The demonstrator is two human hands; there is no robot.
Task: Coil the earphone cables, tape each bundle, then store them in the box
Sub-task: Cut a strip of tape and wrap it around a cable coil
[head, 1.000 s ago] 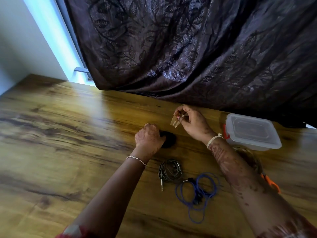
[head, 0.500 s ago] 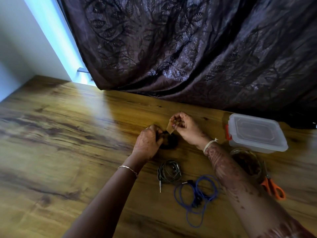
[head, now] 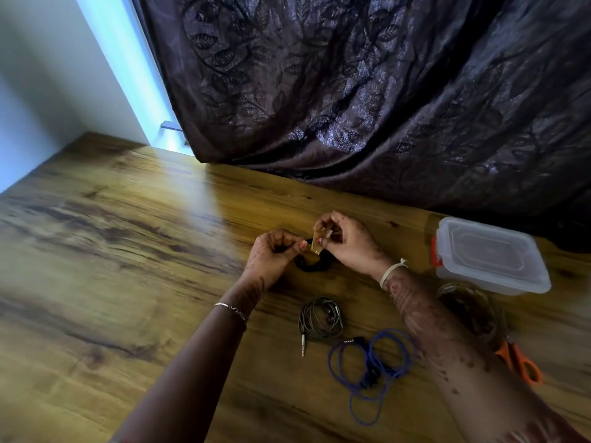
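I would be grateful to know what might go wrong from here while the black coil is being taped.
The tape strip, pinched by the right hand, may fold onto itself or stick to fingers before wrapping the black coil.
The left hand grips only one side of that coil, so loops may spring loose.
The box has its lid on, so storing needs a free hand.

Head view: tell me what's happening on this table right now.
A person is taping a coiled earphone cable. The left hand holds the black coil over the wooden table, while the right hand pinches a strip of tape against it. A grey coil and a loosely looped blue cable lie nearer the person. The plastic box on the right has its lid on.
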